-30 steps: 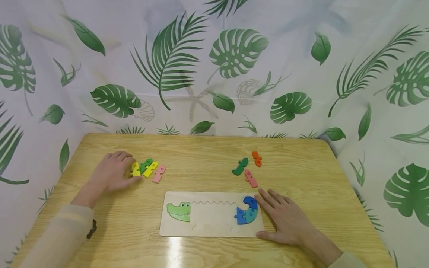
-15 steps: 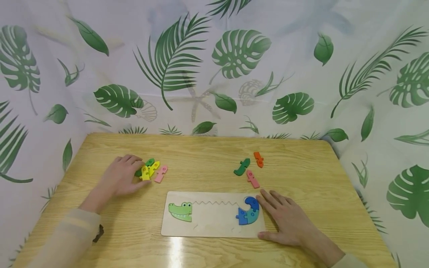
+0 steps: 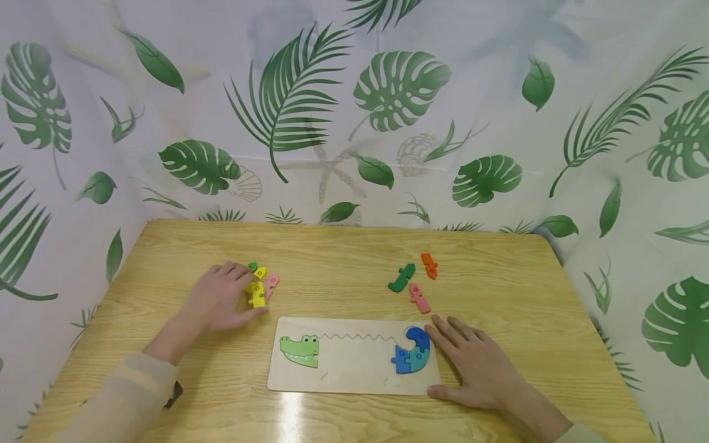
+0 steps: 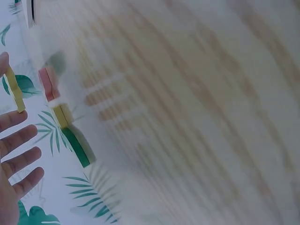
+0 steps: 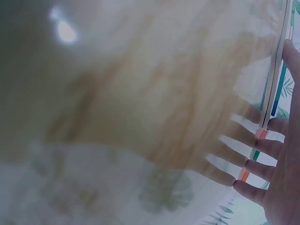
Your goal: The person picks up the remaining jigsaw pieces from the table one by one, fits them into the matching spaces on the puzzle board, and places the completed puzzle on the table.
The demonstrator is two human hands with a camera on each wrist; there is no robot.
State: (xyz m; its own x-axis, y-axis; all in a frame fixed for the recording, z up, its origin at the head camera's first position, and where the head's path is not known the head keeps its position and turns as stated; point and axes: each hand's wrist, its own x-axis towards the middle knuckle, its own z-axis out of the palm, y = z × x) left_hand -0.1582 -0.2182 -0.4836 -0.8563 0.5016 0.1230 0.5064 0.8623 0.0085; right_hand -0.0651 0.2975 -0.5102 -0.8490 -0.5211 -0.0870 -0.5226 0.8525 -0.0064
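Between thumb and index finger my left hand point(image 3: 221, 298) pinches a yellow puzzle piece point(image 4: 14, 89), held above the table in the left wrist view. Behind it lie another yellow piece point(image 3: 261, 272), a pink piece point(image 3: 272, 282) and a green piece point(image 4: 76, 146), partly covered by the hand in the head view. My right hand point(image 3: 479, 363) rests with its fingers extended at the right edge of a wooden puzzle board point(image 3: 354, 369). The board carries a green crocodile head point(image 3: 299, 352) on the left and joined blue tail pieces point(image 3: 420, 358) on the right.
Beyond the board's right end lie a dark green piece point(image 3: 402, 278), a pink piece point(image 3: 419, 298) and an orange piece point(image 3: 429, 266). The wooden table point(image 3: 343, 258) meets a leaf-print cloth point(image 3: 388, 197) at its back edge.
My left hand has moved right with the yellow piece, passing in front of the other left-hand pieces. The right hand has stayed at the board's edge; the head view has shifted slightly.
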